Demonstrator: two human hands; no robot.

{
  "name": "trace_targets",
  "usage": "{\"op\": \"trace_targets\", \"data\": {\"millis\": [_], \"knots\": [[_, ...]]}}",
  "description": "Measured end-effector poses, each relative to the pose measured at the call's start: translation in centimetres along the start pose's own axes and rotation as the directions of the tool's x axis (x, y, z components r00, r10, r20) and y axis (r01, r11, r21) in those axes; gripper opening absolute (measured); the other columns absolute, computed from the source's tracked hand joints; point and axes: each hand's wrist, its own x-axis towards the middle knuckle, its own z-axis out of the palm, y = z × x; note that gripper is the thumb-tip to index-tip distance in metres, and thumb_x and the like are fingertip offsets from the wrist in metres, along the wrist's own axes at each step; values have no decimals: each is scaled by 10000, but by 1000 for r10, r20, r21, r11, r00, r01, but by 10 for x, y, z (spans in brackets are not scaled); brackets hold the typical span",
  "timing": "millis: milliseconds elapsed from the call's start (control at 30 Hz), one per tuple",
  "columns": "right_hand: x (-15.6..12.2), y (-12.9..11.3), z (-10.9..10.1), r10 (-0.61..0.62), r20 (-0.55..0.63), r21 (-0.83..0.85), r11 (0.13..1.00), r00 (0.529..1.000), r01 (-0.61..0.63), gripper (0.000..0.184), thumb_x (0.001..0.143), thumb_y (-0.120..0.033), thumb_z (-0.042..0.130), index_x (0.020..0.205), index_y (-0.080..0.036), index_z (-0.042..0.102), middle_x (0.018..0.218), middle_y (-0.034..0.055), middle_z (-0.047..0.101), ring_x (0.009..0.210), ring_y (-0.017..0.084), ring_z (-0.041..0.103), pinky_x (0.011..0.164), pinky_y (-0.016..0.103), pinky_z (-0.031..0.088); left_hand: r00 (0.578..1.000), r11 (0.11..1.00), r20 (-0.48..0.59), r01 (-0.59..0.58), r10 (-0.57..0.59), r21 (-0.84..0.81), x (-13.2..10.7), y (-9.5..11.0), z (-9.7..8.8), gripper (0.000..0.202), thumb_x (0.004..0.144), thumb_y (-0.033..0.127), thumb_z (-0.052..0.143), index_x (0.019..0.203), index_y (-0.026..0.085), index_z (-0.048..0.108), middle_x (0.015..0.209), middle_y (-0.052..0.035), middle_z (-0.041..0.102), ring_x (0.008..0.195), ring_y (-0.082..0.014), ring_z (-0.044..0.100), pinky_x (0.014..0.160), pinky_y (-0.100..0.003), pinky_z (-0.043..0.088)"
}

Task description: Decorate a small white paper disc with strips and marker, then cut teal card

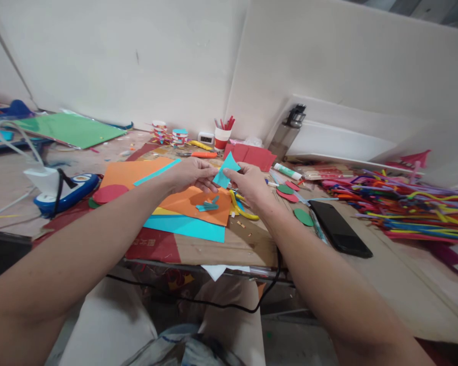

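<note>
A small turquoise piece of paper [226,170] with pointed corners is held up over the table between my hands. My right hand [250,184] pinches it, the thumb lying flat across its face. At its left edge are the curled fingers of my left hand [194,174], closed on the paper's side; their exact contact is partly hidden. Below lie orange paper sheets [175,201] with turquoise paper scraps [207,205] on top, and a turquoise sheet [187,227] nearer me. Yellow-handled scissors [238,207] rest under my right hand, their blades partly covered. A turquoise strip [157,173] passes behind my left wrist.
A black phone [339,229] and bundled pipe cleaners [416,203] lie to the right. Paper circles [303,217], a glue stick [287,171] and a bottle [288,133] stand nearby. At the back is a cup of red sticks [223,137]. A blue power strip [66,195] lies left.
</note>
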Motion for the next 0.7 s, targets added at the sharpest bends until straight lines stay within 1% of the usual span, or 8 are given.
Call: {"op": "trace_targets", "data": {"millis": [100, 267, 433, 567, 700], "knots": [[0, -1, 0, -9, -6, -5, 1000, 1000, 9, 170, 706, -335, 633, 674, -179, 576, 602, -32, 541, 528, 85, 426, 510, 229, 331, 1000, 999, -27, -11, 13, 50, 1, -1, 0, 310, 747, 387, 740, 795, 91, 658, 704, -107, 722, 625, -157, 696, 575, -227, 537], [-2, -4, 1, -14, -12, 3, 1000, 1000, 14, 179, 704, -327, 638, 647, -182, 549, 583, -41, 517, 528, 83, 414, 510, 229, 324, 999, 995, -46, -23, 27, 94, 1, 1, 1, 274, 737, 353, 748, 776, 96, 662, 684, -103, 723, 601, -159, 692, 566, -237, 540], [-3, -4, 0, -33, 4, -30, 999, 999, 33, 190, 711, -335, 631, 645, -183, 539, 588, -42, 517, 536, 86, 420, 520, 232, 324, 999, 994, -37, -25, 29, 109, 0, 2, 1, 283, 730, 362, 752, 770, 96, 667, 688, -105, 723, 600, -160, 691, 575, -244, 542], [-2, -3, -1, -40, 4, -64, 997, 999, 40, 186, 717, -340, 627, 657, -182, 551, 591, -36, 519, 537, 89, 419, 513, 234, 312, 1000, 995, -16, -14, 16, 103, 0, 2, 1, 318, 744, 401, 737, 809, 99, 665, 726, -113, 730, 624, -166, 698, 592, -252, 545], [0, -1, 0, -51, 15, -57, 997, 999, 51, 193, 720, -347, 628, 664, -180, 550, 597, -34, 525, 538, 88, 422, 515, 233, 313, 999, 996, -32, -13, 16, 92, 0, 3, 2, 325, 732, 400, 752, 827, 108, 642, 723, -103, 729, 629, -171, 702, 564, -239, 538]]}}
